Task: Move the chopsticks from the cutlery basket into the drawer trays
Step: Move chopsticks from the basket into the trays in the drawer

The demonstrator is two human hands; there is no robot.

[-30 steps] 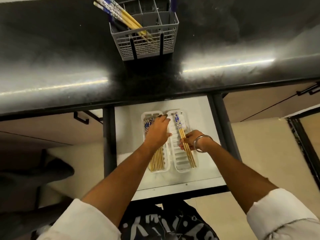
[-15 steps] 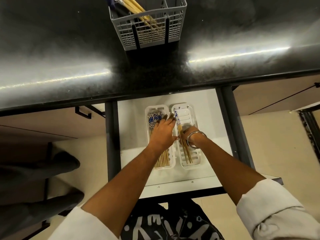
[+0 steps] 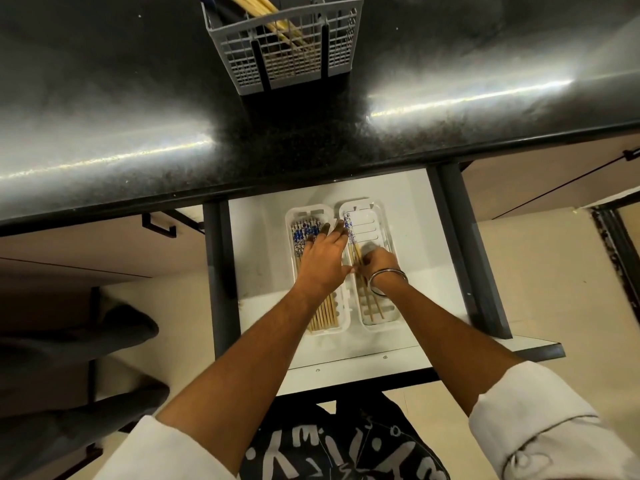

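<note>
Two white trays lie side by side in the open drawer (image 3: 422, 216). The left tray (image 3: 343, 325) holds several bamboo chopsticks (image 3: 303, 233) with blue-and-white ends. My left hand (image 3: 325, 261) lies flat over them, fingers spread. The right tray (image 3: 381, 220) holds a few chopsticks (image 3: 372, 306) along its left side. My right hand (image 3: 375, 259), with a metal bangle on the wrist, is curled over those chopsticks; its fingertips are hidden. The grey cutlery basket (image 3: 287, 53) stands on the black counter with more chopsticks (image 3: 263, 12) leaning in it.
The black counter (image 3: 104, 109) overhangs the back of the drawer. Dark metal drawer rails (image 3: 467, 251) run along both sides. A cabinet handle (image 3: 159, 223) sits at the left, and cream floor lies below.
The view has tilted down, so the basket sits higher in the frame. My right hand has slid up the right tray's chopsticks toward their patterned ends. My left hand stays on the left tray.
</note>
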